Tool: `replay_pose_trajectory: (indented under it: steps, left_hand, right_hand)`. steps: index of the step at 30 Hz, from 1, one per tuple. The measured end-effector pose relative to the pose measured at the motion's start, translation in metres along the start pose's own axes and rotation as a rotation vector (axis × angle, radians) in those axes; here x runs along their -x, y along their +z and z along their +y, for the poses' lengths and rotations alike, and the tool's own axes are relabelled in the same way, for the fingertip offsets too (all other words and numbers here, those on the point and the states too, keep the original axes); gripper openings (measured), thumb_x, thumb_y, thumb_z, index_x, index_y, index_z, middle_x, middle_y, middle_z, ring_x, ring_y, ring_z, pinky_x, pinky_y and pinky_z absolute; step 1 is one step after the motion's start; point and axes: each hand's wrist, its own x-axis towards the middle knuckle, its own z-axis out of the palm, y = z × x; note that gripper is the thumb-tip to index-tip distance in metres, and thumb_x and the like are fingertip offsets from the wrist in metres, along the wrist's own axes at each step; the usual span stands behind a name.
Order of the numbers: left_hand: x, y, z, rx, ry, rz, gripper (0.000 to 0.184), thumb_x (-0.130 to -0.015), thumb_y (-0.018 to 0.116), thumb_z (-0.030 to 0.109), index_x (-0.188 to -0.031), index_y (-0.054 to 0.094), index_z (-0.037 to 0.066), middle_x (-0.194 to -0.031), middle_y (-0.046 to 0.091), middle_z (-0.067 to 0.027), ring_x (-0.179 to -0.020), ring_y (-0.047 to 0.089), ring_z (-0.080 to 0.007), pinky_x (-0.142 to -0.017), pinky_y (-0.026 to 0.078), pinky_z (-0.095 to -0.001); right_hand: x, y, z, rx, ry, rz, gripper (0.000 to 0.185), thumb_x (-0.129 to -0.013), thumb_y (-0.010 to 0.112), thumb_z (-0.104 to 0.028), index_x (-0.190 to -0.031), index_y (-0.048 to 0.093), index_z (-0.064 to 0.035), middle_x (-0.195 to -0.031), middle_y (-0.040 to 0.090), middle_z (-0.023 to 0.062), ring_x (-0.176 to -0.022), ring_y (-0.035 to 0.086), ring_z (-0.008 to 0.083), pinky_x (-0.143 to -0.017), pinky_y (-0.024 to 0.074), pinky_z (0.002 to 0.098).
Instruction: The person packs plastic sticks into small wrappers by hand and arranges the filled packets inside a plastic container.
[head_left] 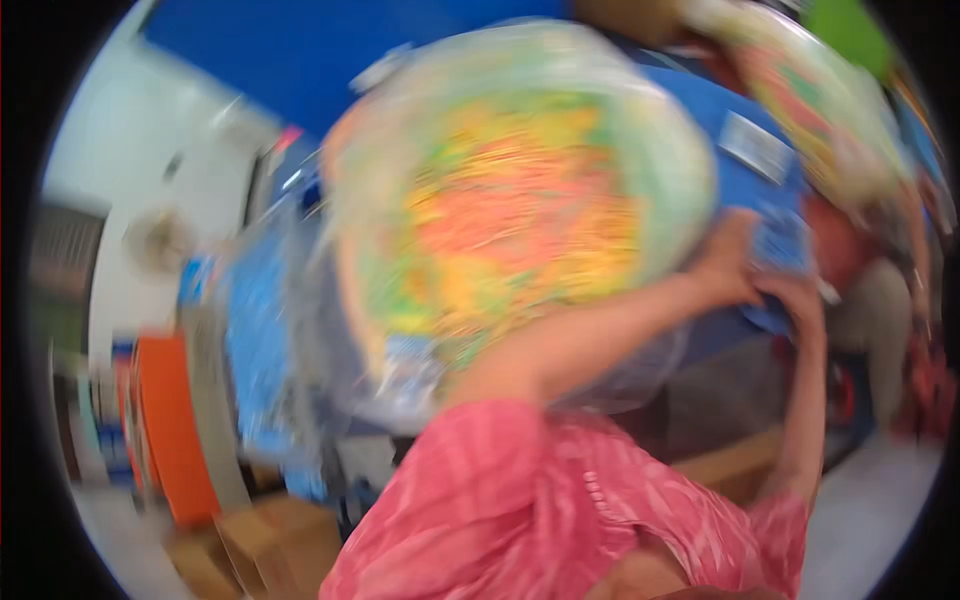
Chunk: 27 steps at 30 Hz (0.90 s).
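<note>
Both my hands meet at the right edge of the blue table (705, 100), around a small blue-and-white packet (780, 243). My left hand (728, 258) has its fingers closed at the packet's left side. From below, my right hand (793, 292) is closed on the packet's lower edge. Under my left forearm lies a large clear bag (665, 150) filled with many small yellow, orange, red and green pieces (520, 210). Near my left elbow is another small packet (410, 368), blurred by motion. A white label or packet (756, 147) lies beyond my hands.
Another clear bag with coloured contents (810, 110) stands at the upper right, beside a partly visible person (880, 320). Blue plastic-wrapped goods (255, 340) hang or stand at the left. Cardboard boxes (280, 545) and an orange panel (178, 430) are at the lower left.
</note>
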Motion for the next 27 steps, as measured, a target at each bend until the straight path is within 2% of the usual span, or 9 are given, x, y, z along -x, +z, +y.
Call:
replay_pose_trajectory:
  steps: [2, 6, 8, 11, 14, 18, 20, 25, 27]
  left_hand:
    - [0.003, 0.03, -0.025, -0.192, -0.038, -0.034, 0.13, -0.036, 0.091, 0.038, -0.141, 0.024, 0.001, -0.143, 0.028, -0.0239, -0.133, 0.029, -0.0416, -0.113, 0.023, -0.0447]
    - [-0.011, -0.022, 0.045, 0.014, -0.023, 0.087, 0.081, -0.053, 0.083, 0.029, -0.118, 0.042, 0.002, -0.126, 0.043, -0.0232, -0.122, 0.038, -0.0446, -0.1, 0.032, -0.0518]
    - [-0.009, -0.07, 0.089, -0.024, 0.304, 0.306, 0.061, -0.059, 0.077, 0.023, -0.105, 0.042, 0.004, -0.107, 0.052, -0.0227, -0.106, 0.05, -0.0439, -0.085, 0.04, -0.0522]
    - [0.006, -0.142, 0.126, 0.045, 0.166, 0.23, 0.061, -0.06, 0.078, 0.024, -0.104, 0.042, 0.004, -0.091, 0.058, -0.0212, -0.089, 0.058, -0.0435, -0.075, 0.046, -0.0492]
    - [0.058, -0.227, 0.146, -0.089, 0.159, 0.422, 0.058, -0.062, 0.079, 0.025, -0.102, 0.042, 0.005, -0.079, 0.059, -0.0207, -0.079, 0.061, -0.0441, -0.068, 0.049, -0.0463]
    - [0.149, -0.337, 0.185, -0.226, -0.096, 0.442, 0.071, -0.058, 0.086, 0.033, -0.108, 0.045, 0.003, -0.087, 0.065, -0.0218, -0.086, 0.064, -0.0408, -0.075, 0.051, -0.043]
    - [0.194, -0.372, 0.183, -0.37, -0.091, 0.526, 0.074, -0.057, 0.087, 0.032, -0.108, 0.044, 0.002, -0.087, 0.065, -0.0227, -0.087, 0.064, -0.0405, -0.075, 0.051, -0.0431]
    - [0.292, -0.446, 0.238, -0.624, -0.334, 0.589, 0.082, -0.059, 0.087, 0.029, -0.117, 0.034, 0.002, -0.095, 0.062, -0.0251, -0.088, 0.064, -0.0412, -0.077, 0.051, -0.0419]
    - [0.319, -0.473, 0.246, -0.697, -0.54, 0.674, 0.095, -0.057, 0.091, 0.028, -0.124, 0.028, 0.002, -0.098, 0.063, -0.0201, -0.092, 0.066, -0.0277, -0.082, 0.052, -0.0393]
  right_hand:
    - [-0.02, -0.021, 0.032, 0.217, -0.097, -0.007, 0.063, -0.065, 0.075, 0.003, -0.123, 0.05, -0.0015, -0.095, 0.067, 0.008, -0.084, 0.066, 0.0204, -0.078, 0.054, 0.0331]
    - [-0.025, -0.043, 0.032, 0.283, -0.443, 0.063, 0.057, -0.067, 0.075, -0.002, -0.12, 0.054, -0.0014, -0.111, 0.06, 0.0067, -0.097, 0.06, 0.0182, -0.085, 0.0493, 0.0327]
    - [-0.005, -0.01, 0.0, 0.202, -0.521, 0.099, 0.051, -0.068, 0.071, 0.0, -0.117, 0.056, -0.0009, -0.111, 0.06, 0.0075, -0.098, 0.059, 0.0191, -0.087, 0.0482, 0.0329]
    - [0.0, 0.049, -0.03, 0.173, -0.613, 0.091, 0.044, -0.074, 0.071, -0.004, -0.115, 0.057, -0.0002, -0.102, 0.061, 0.0066, -0.089, 0.06, 0.016, -0.076, 0.0494, 0.0284]
    - [0.007, 0.14, -0.084, 0.365, -0.683, -0.169, 0.063, -0.068, 0.076, -0.008, -0.125, 0.051, 0.0005, -0.106, 0.061, 0.0073, -0.093, 0.06, 0.0167, -0.081, 0.049, 0.0302]
    - [0.092, 0.323, -0.166, 0.324, -0.99, -0.483, 0.098, -0.045, 0.092, -0.012, -0.131, 0.045, -0.004, -0.121, 0.056, 0.0097, -0.111, 0.056, 0.0217, -0.096, 0.0442, 0.0339]
    - [0.1, 0.371, -0.168, 0.661, -1.191, -0.562, 0.097, -0.047, 0.093, -0.02, -0.13, 0.046, -0.0048, -0.12, 0.057, 0.0107, -0.11, 0.057, 0.0218, -0.095, 0.0442, 0.034]
    - [0.137, 0.501, -0.18, 0.538, -1.186, -1.025, 0.09, -0.052, 0.09, -0.022, -0.13, 0.047, -0.0064, -0.112, 0.059, 0.0093, -0.102, 0.057, 0.0188, -0.09, 0.0442, 0.0309]
    - [0.146, 0.542, -0.174, 0.504, -1.142, -1.095, 0.09, -0.052, 0.09, -0.02, -0.13, 0.049, -0.0057, -0.111, 0.058, 0.007, -0.101, 0.055, 0.016, -0.092, 0.0431, 0.0295]
